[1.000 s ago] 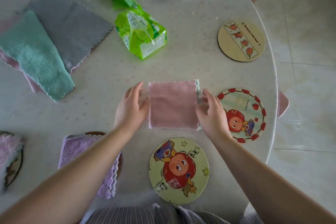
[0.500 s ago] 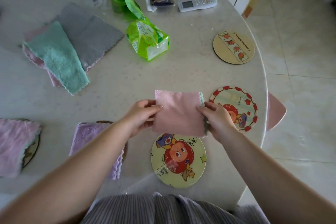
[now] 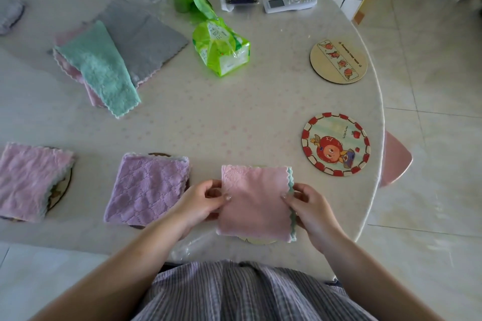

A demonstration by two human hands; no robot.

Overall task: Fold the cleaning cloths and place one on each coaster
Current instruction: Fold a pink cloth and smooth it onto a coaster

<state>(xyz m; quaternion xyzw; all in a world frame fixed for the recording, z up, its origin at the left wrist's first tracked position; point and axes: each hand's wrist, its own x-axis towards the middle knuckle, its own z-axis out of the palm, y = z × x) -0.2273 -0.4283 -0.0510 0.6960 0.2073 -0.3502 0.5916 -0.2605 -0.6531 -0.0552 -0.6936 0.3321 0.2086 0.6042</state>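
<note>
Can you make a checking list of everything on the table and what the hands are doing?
Surface: round pale table, patterned cover.
Job's things: folded pink cloth over a coaster; purple cloth and another pink cloth each on a coaster; red-rimmed coaster and tan coaster bare; unfolded cloth pile.
Clutter: green packet, remote.
Hands: left hand and right hand pinch the pink cloth's sides.
Cables: thin wire by small items at the far edge.
Surroundings: tiled floor, pink stool.

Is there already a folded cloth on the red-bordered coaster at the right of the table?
No. The red-bordered coaster lies bare, its cartoon picture fully showing; both hands hold the pink cloth over another coaster nearer the person.
</note>
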